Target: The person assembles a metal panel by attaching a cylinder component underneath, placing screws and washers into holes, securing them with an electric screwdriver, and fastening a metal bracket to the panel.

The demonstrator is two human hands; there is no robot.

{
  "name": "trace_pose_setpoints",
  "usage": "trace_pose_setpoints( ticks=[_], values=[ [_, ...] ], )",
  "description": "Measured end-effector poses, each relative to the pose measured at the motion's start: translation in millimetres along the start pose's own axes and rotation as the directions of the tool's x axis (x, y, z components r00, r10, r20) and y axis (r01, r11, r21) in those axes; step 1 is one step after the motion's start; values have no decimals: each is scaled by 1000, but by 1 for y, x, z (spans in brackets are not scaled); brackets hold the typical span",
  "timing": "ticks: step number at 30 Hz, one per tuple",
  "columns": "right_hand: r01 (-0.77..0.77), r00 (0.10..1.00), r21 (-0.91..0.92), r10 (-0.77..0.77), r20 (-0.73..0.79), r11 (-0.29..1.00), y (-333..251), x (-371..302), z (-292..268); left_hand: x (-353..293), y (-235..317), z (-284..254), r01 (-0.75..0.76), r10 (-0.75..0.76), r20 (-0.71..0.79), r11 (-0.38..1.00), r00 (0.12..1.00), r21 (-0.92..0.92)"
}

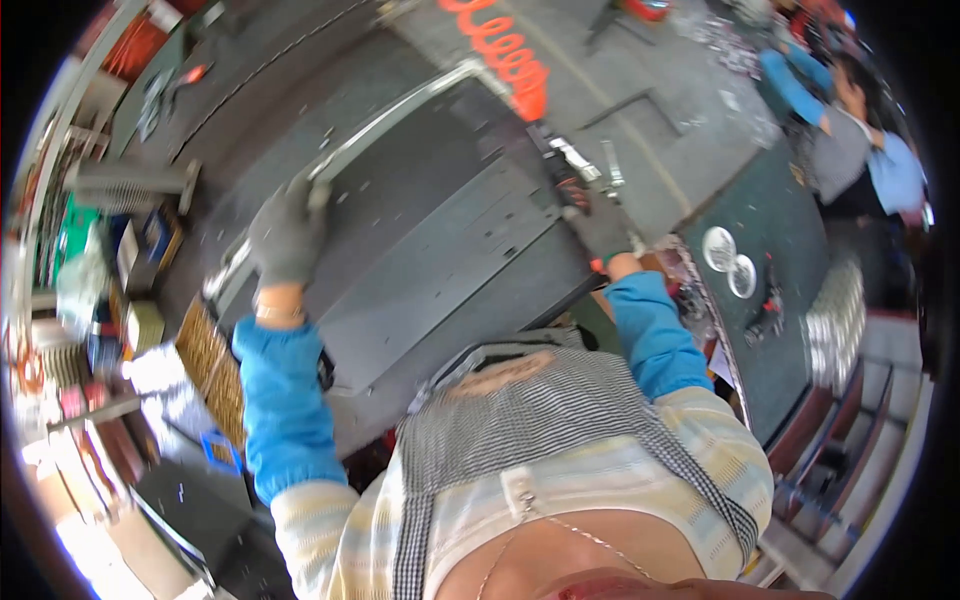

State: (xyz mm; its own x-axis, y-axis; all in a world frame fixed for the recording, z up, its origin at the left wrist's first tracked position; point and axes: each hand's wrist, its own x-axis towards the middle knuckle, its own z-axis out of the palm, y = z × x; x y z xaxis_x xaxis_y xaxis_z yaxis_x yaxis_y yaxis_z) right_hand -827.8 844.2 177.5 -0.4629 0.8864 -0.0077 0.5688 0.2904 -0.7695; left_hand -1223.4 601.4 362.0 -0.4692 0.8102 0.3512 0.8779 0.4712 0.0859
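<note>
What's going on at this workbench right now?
A person in grey gloves and blue sleeve covers is handling a large dark metal sheet. The left hand grips its pale edge rail, and the right hand holds its far side beside an orange coiled hose. Another person works at a green-topped bench nearby.

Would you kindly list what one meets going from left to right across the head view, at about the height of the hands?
Cluttered shelves → left hand in a grey glove on a metal bar → dark metal panel → right hand in a grey glove → two white discs → another person in blue sleeves.
</note>
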Motion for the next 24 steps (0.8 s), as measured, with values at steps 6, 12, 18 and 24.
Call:
trace_pose_setpoints(
  ticks=[6,12,18,24],
  values=[
    [-120,990,-167,106,-89,979,-33,40,-66,1,9,-5,-8,6,33,998,999,64],
    [-154,988,-457,126,-91,876,22,178,-97,4,9,2,-52,52,0,997,999,51],
    [-341,931,-674,135,-340,655,110,287,-119,10,9,2,-38,36,77,999,996,24],
    [-504,855,-631,447,-264,590,123,304,-153,9,6,-1,-43,40,63,998,997,47]
  ],
)
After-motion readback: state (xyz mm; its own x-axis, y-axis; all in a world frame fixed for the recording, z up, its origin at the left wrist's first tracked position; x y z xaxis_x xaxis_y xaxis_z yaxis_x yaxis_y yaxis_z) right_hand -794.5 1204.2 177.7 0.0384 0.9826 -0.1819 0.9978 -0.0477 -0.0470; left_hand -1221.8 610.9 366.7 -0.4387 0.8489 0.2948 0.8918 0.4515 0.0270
